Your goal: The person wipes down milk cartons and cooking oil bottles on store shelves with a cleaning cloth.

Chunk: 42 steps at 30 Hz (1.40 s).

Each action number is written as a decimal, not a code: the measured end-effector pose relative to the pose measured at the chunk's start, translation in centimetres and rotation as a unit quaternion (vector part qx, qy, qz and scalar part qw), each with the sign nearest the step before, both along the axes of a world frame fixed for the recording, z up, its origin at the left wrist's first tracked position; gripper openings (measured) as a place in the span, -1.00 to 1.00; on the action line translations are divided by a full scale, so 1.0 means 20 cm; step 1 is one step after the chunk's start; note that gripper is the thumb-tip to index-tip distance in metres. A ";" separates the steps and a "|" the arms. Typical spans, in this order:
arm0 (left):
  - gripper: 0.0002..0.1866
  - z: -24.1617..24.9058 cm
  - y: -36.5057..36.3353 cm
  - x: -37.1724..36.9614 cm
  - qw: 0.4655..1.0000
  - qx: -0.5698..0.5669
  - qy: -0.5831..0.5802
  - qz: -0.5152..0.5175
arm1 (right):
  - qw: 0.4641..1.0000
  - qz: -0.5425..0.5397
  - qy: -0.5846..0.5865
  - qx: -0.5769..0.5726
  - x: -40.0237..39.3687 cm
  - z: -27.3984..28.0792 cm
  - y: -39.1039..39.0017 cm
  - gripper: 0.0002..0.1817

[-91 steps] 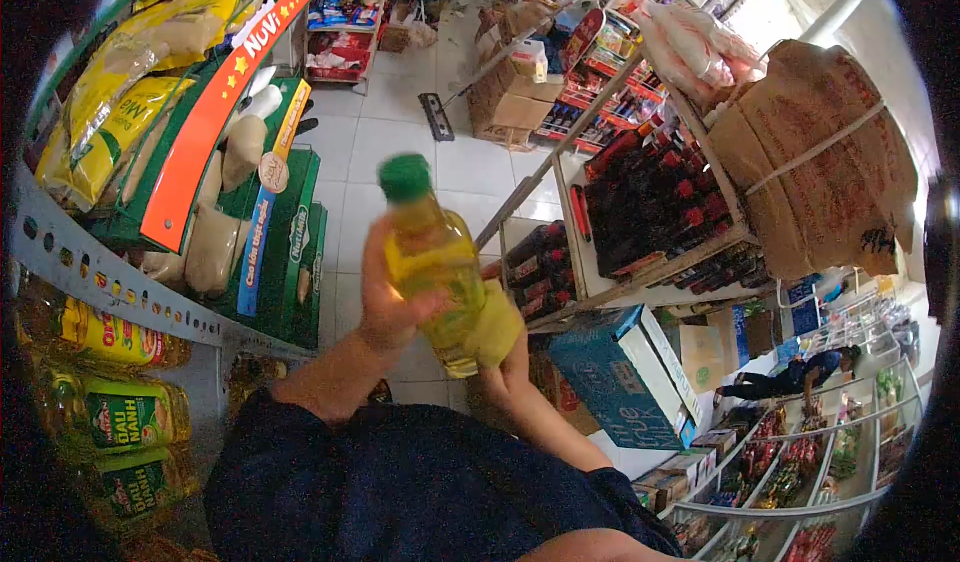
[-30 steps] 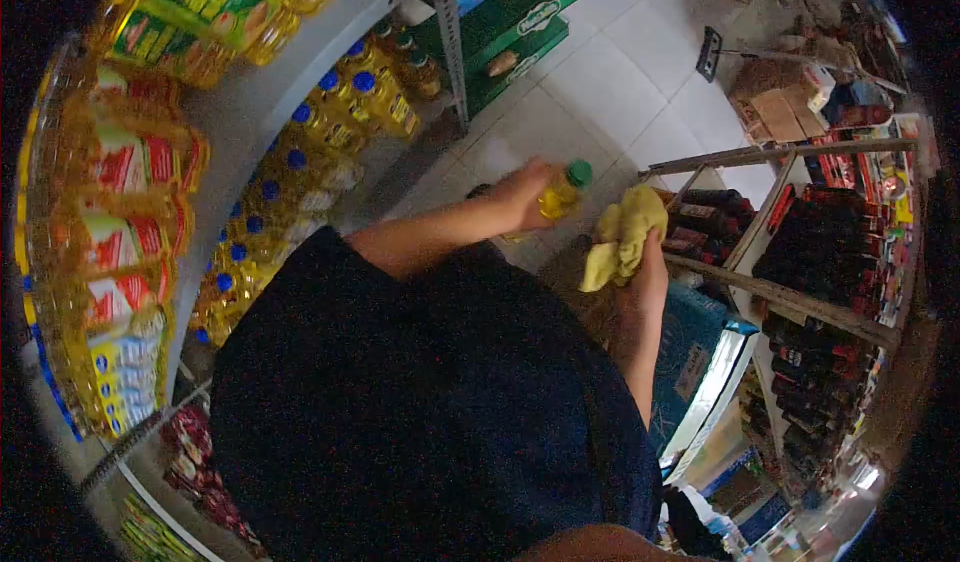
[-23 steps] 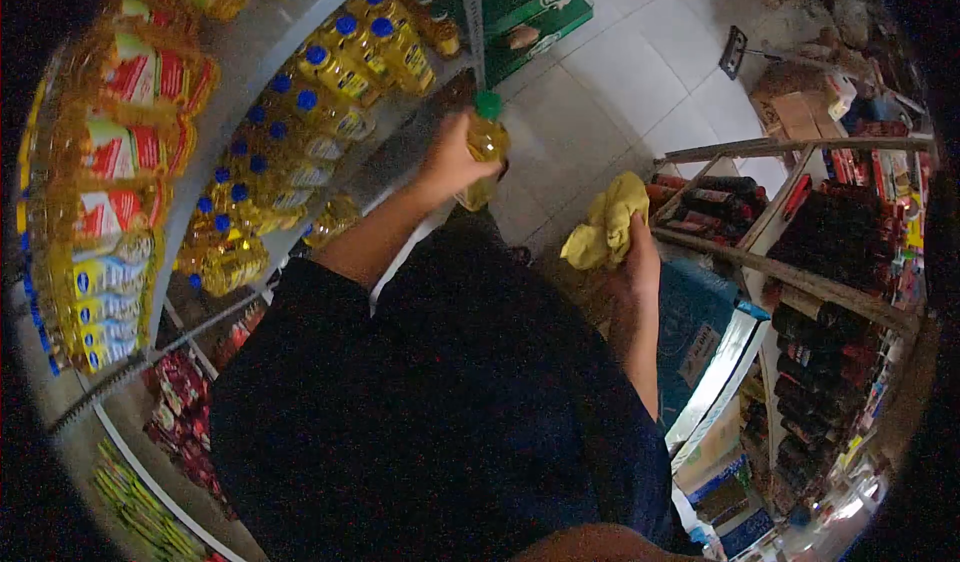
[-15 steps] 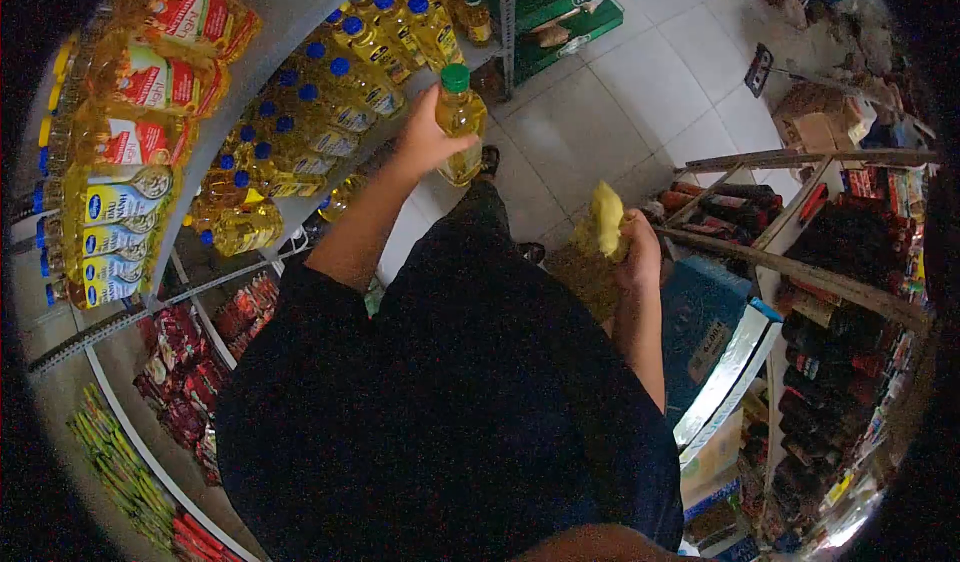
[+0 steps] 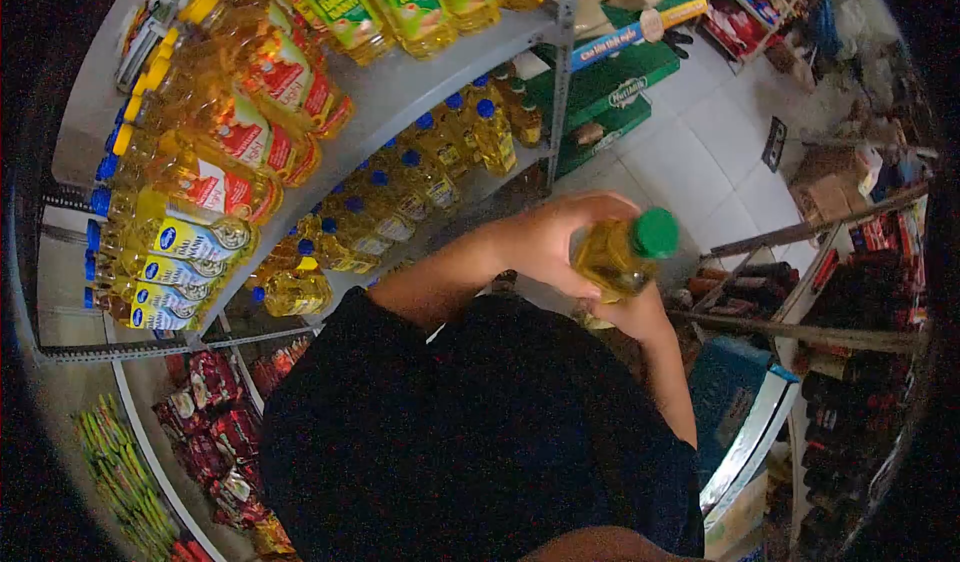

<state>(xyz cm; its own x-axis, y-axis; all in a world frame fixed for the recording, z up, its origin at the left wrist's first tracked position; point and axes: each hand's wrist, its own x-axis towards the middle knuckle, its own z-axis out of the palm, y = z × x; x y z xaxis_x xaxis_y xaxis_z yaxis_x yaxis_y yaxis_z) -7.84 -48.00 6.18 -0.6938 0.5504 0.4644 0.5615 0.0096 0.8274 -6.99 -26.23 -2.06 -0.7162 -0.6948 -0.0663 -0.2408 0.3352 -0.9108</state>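
Note:
A bottle of yellow oil with a green cap (image 5: pixel 612 260) is in front of my body, its cap tilted up to the right. My left hand (image 5: pixel 548 247) is wrapped round it from the left. Close under the bottle is my right hand (image 5: pixel 640 314), its fingers mostly hidden behind the bottle. A small bit of pale yellow cloth (image 5: pixel 592 316) shows at my right hand, below the bottle.
Shelves of oil bottles (image 5: pixel 400 187) stand on the left, with a grey shelf edge (image 5: pixel 440 62) above them. Red packets (image 5: pixel 215 422) lie at lower left. On the right are a rack (image 5: pixel 800 332) of dark packages and a blue box (image 5: pixel 730 382). Tiled floor (image 5: pixel 690 142) shows beyond.
My left hand has carried the bottle right, away from the shelf, to my right hand. The yellow cloth is now mostly hidden. The view has shifted, showing more of the upper shelf.

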 end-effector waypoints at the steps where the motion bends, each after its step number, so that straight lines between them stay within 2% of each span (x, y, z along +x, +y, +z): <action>1: -0.20 0.09 -0.02 -0.01 0.997 0.023 0.063 -0.025 | 0.999 -0.010 0.013 -0.035 -0.02 0.02 -0.04 -0.08; 4: -0.26 0.28 -0.12 0.06 0.970 -0.041 0.195 0.137 | 0.986 -0.060 0.070 -0.140 -0.11 0.08 -0.25 -0.20; 7: -0.32 0.35 -0.31 0.11 0.886 -0.055 0.299 0.351 | 0.952 -0.095 0.176 -0.230 -0.19 0.32 -0.52 -0.18; 9: -0.38 0.32 -0.45 0.16 0.861 -0.085 0.288 0.411 | 0.951 -0.050 0.216 -0.214 -0.28 0.52 -0.68 -0.13; 10: -0.43 0.28 -0.51 0.18 0.862 -0.093 0.263 0.424 | 0.949 -0.029 0.237 -0.205 -0.32 0.58 -0.76 -0.10; 13: -0.41 0.20 -0.64 0.24 0.839 -0.183 0.246 0.450 | 0.933 -0.101 0.277 -0.207 -0.41 0.67 -1.02 -0.05; 16: -0.33 0.16 -0.74 0.27 0.864 -0.173 0.143 0.451 | 0.953 -0.102 0.232 -0.167 -0.46 0.70 -1.26 -0.06; 19: -0.27 0.20 -0.84 0.26 0.876 -0.168 0.101 0.441 | 0.955 -0.113 0.228 -0.153 -0.47 0.71 -1.44 -0.15; 22: -0.25 0.17 -0.92 0.24 0.872 -0.175 0.103 0.445 | 0.953 -0.120 0.238 -0.142 -0.49 0.69 -1.58 -0.10; 26: -0.23 0.10 -0.97 0.20 0.871 -0.175 0.092 0.450 | 0.965 -0.123 0.210 -0.103 -0.45 0.74 -1.63 -0.15; 29: -0.21 0.00 -0.99 0.16 0.869 -0.134 0.099 0.466 | 0.943 -0.138 0.269 -0.141 -0.45 0.66 -1.68 -0.20; 32: -0.20 0.00 -0.96 0.12 0.865 -0.083 0.081 0.489 | 0.899 -0.154 0.346 -0.219 -0.45 0.60 -1.68 -0.28; 35: -0.19 0.00 -0.97 0.07 0.857 -0.108 0.079 0.497 | 0.932 -0.082 0.282 -0.213 -0.45 0.55 -1.67 -0.36; 36: -0.20 -0.03 -0.97 0.05 0.867 -0.090 0.047 0.488 | 0.926 -0.083 0.299 -0.214 -0.49 0.50 -1.69 -0.44; 40: -0.21 -0.02 -0.97 -0.01 0.864 -0.031 0.059 0.500 | 0.944 -0.040 0.259 -0.200 -0.55 0.44 -1.68 -0.45; 42: -0.21 -0.03 -0.97 -0.04 0.851 -0.038 0.058 0.520 | 0.947 -0.032 0.251 -0.196 -0.54 0.45 -1.66 -0.47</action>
